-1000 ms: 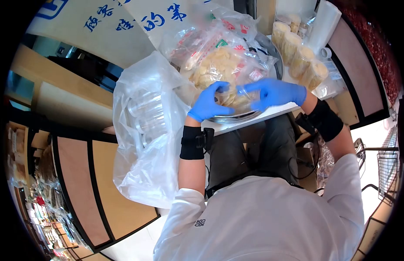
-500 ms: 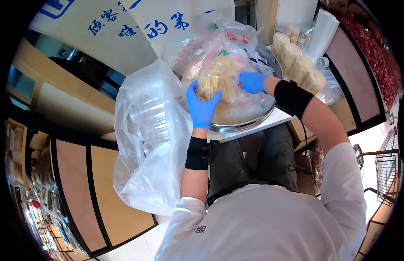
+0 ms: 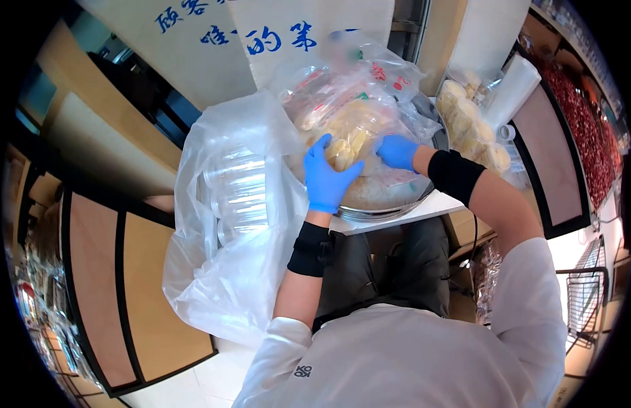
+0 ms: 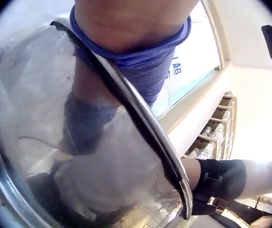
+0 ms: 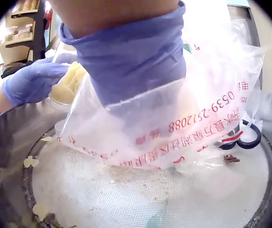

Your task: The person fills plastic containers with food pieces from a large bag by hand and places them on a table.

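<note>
The gloved left hand (image 3: 329, 180) grips a clear cup (image 3: 341, 158) of pale yellow slices at the left side of a round metal sieve tray (image 3: 373, 215). In the right wrist view, the left hand (image 5: 34, 84) has its fingers round that cup, and slices (image 5: 70, 81) rise above its edge. The gloved right hand (image 3: 399, 151) reaches inside a clear plastic bag with red print (image 5: 188, 121). Its fingers are hidden in both views. The left wrist view shows mainly the tray's shiny rim (image 4: 147, 118) and the blue glove cuff.
A large translucent bag of stacked clear cups (image 3: 237, 183) lies left of the tray. Several filled cups (image 3: 475, 126) and a white roll (image 3: 513, 90) stand on the right. Dark scissor handles (image 5: 251, 144) and loose flakes (image 5: 40, 210) lie in the tray.
The right hand has gone from above the tray into the printed bag. The left hand has turned upright with the cup. The head view has shifted slightly.
</note>
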{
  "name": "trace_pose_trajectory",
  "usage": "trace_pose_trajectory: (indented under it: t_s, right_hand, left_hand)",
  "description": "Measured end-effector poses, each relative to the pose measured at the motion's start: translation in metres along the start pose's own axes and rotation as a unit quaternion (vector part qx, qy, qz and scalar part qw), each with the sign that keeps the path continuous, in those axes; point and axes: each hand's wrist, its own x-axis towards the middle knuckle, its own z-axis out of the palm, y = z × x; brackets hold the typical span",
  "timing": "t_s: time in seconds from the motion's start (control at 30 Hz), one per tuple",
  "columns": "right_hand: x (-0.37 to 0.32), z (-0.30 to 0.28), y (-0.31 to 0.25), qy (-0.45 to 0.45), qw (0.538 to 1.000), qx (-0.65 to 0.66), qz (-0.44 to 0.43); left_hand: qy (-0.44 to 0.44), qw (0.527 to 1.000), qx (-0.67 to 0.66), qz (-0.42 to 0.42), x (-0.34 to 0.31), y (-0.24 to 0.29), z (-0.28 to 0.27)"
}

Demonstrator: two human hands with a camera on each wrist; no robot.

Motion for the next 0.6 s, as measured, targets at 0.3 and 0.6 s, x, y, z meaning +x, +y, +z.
trace_pose_trajectory:
  t_s: [0.3,0.6]
  right_hand:
    - [-0.064,-0.073,0.001,0.095,0.991,0.063,0.067]
    - [-0.089,-0.133,-0.017,0.204,0.876,0.431,0.075]
  left_hand:
    - [-0.013,0.999,0.031,0.033,-0.006,0.009,-0.007]
    - [-0.042,0.997,0.023,0.067,-0.007,0.013,-0.008]
